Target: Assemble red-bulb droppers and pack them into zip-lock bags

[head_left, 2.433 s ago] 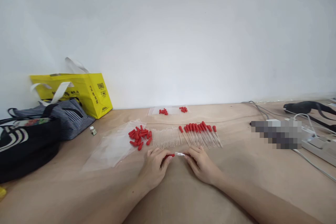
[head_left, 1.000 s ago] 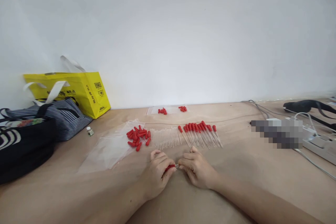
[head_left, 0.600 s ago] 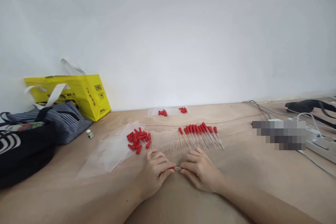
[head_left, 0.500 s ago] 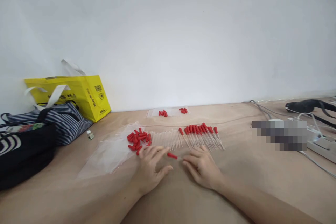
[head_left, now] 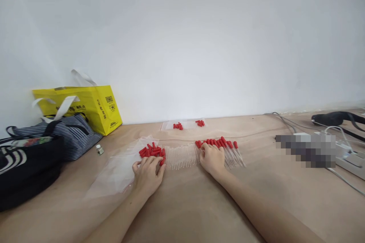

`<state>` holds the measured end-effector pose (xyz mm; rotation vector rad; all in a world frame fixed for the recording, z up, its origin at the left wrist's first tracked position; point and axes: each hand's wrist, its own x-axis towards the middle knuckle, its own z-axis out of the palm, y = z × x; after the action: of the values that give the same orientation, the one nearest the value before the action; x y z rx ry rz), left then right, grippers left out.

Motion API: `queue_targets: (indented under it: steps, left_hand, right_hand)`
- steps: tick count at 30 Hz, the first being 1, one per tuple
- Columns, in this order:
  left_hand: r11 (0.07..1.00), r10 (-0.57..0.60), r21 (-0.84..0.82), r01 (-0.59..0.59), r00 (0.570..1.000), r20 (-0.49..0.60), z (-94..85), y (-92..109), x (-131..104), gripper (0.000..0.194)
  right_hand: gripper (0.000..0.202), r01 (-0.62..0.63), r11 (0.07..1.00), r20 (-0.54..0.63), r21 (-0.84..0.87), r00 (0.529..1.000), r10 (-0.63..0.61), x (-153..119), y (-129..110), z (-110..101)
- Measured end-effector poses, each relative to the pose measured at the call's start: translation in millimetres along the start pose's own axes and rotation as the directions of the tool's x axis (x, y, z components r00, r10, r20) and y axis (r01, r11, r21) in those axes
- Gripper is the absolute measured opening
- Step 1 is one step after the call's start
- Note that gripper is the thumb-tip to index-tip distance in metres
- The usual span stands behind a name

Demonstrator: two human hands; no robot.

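Note:
My left hand (head_left: 147,174) is at the near edge of a pile of red rubber dropper bulbs (head_left: 149,149). Its thumb and forefinger close on one red rubber bulb (head_left: 162,160). To the right lies a row of bare clear pipette tubes (head_left: 181,155), side by side. My right hand (head_left: 212,159) rests at the left end of a row of droppers (head_left: 234,153), clear tubes fitted with red bulbs. Its fingers are curled together around a dropper there, whose tube is mostly hidden by the hand.
Clear plastic bags (head_left: 111,174) lie left of the pile. Another bag (head_left: 165,125) with red bulbs is by the wall. Bags (head_left: 104,110) and a small bottle (head_left: 99,149) stand at left. A power strip (head_left: 352,163) and cables are at right.
My right hand has carried the dropper up and right to the finished-looking row. My left hand has moved left and down, from beside the dropper to the bulb pile. The view has shifted slightly.

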<state>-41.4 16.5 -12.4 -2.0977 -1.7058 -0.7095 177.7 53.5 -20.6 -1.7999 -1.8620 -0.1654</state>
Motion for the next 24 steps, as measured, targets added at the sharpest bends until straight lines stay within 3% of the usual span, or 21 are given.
queue_targets:
  steps: [8, 12, 16, 24]
  left_hand:
    - [0.998, -0.051, 0.026, 0.050, 0.998, 0.029, 2.6, 1.1, 7.9, 0.010]
    - [0.998, -0.062, 0.010, 0.063, 0.995, -0.081, 1.2, 3.7, 6.2, 0.019]
    - [0.999, 0.037, 0.001, -0.037, 0.986, -0.165, -1.5, 13.2, -2.8, 0.028]
    - [0.981, 0.163, -0.088, -0.174, 0.980, -0.118, -3.1, 28.3, -14.5, 0.026]
  right_hand:
    - [0.020, 0.018, 0.999, 0.042, -0.051, 0.999, -0.016, 0.7, 2.5, 3.7]
    - [0.023, 0.044, 0.997, 0.031, -0.065, 0.999, -0.042, 0.8, 1.2, 2.0]
    - [0.024, 0.039, 0.997, 0.068, -0.059, 0.997, -0.035, 3.1, -6.9, -1.1]
    - [0.026, -0.048, 0.989, 0.181, -0.138, 0.981, 0.073, 15.4, -23.4, 2.3]
